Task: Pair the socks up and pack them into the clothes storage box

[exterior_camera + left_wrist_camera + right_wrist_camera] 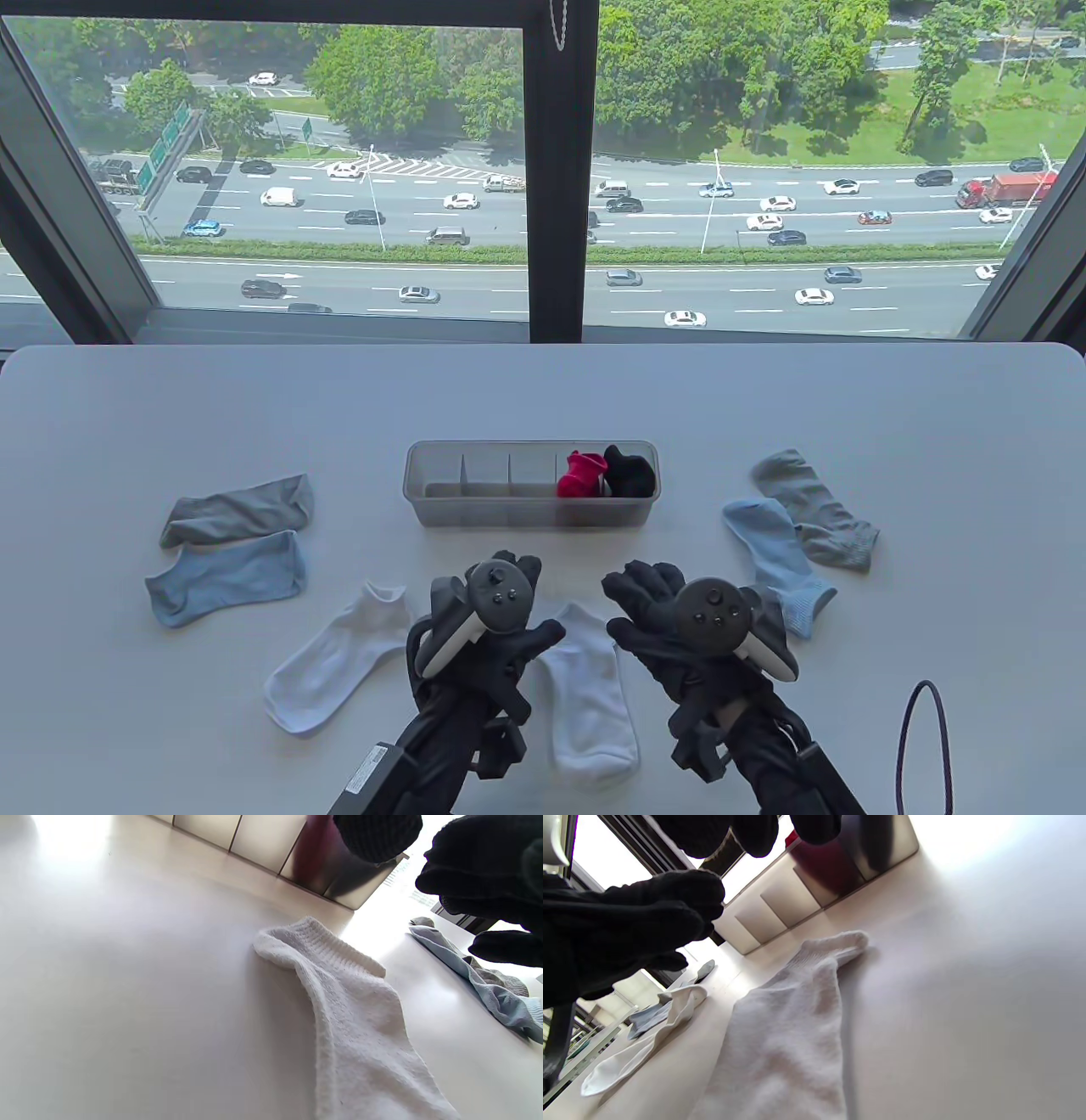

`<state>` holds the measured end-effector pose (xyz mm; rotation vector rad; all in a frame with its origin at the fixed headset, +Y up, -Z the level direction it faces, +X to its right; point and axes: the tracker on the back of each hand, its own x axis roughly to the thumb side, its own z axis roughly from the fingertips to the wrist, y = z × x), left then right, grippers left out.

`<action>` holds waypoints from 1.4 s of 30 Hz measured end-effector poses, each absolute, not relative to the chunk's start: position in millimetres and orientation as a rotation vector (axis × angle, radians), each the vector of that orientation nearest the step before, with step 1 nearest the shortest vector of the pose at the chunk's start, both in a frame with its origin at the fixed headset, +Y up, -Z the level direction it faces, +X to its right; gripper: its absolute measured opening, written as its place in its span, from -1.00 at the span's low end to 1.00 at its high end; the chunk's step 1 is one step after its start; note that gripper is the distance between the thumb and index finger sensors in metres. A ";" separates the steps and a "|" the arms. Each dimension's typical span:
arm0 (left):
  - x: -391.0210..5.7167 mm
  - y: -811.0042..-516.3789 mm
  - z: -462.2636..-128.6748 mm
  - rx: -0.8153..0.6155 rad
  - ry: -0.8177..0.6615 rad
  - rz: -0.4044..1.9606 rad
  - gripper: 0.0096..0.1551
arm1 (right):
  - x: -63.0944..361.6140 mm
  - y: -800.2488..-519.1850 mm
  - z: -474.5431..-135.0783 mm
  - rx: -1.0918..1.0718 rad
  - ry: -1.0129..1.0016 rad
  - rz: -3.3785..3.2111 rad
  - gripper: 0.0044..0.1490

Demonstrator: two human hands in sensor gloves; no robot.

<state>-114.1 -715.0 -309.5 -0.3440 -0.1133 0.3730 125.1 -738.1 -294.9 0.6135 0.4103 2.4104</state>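
The clear storage box (441, 492) stands mid-table, with a red sock bundle (581, 475) and a black sock bundle (632, 471) in its two right compartments. One white sock (335, 658) lies to the left of my hands and a second white sock (585, 696) lies between them. A grey sock (237, 509) and a blue sock (225, 577) lie at the left, and a blue sock (776, 560) and a grey sock (814, 509) at the right. My left hand (517, 586) and right hand (645, 594) hover over the middle white sock (352, 1014) (789, 1027), fingers relaxed, holding nothing.
A dark cable loop (920, 747) lies at the table's front right corner. The three left compartments of the box hold nothing. A window frame (556, 170) rises behind the table's far edge.
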 end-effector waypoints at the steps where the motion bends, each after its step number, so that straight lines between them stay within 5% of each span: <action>1: -120.1 -708.7 -309.3 -0.342 -0.091 0.345 -0.09 | 119.9 -741.7 -293.2 0.648 0.484 2.394 -0.26; 5: -165.0 -696.0 -309.2 -0.335 0.129 0.184 -0.07 | 92.1 -772.4 -291.2 0.692 0.909 2.529 -0.20; 9: -214.1 -719.2 -315.7 -0.494 0.355 0.109 -0.03 | 98.0 -753.0 -292.2 0.669 0.624 2.467 -0.18; 14: -225.7 -761.7 -319.4 -0.760 0.393 0.102 0.03 | 123.1 -745.6 -294.2 0.558 0.426 2.419 -0.19; 16: -221.6 -765.7 -320.7 -0.701 0.380 0.006 0.02 | 129.3 -747.3 -294.4 0.541 0.427 2.428 -0.19; 20: -212.3 -759.0 -322.2 -0.443 0.304 -0.018 -0.58 | 132.2 -747.0 -295.5 0.524 0.420 2.401 -0.18; 28: -151.6 -695.1 -313.0 -0.314 -0.269 0.527 -0.59 | 117.1 -728.3 -290.5 0.625 0.358 2.204 0.16; 31: -122.9 -684.7 -305.5 -0.369 -0.437 0.643 -0.59 | 110.0 -716.8 -287.7 0.719 0.362 2.108 0.26; 33: -108.8 -682.8 -301.0 -0.400 -0.500 0.687 -0.58 | 110.5 -709.9 -284.5 0.685 0.231 2.113 0.13; 35: -103.5 -681.5 -297.2 -0.424 -0.461 0.673 -0.57 | 118.8 -705.1 -283.5 0.488 0.008 2.130 -0.42; 42: -114.2 -676.3 -296.1 -0.272 -0.473 0.812 -0.51 | 138.5 -702.5 -285.9 0.373 -0.106 2.135 -0.51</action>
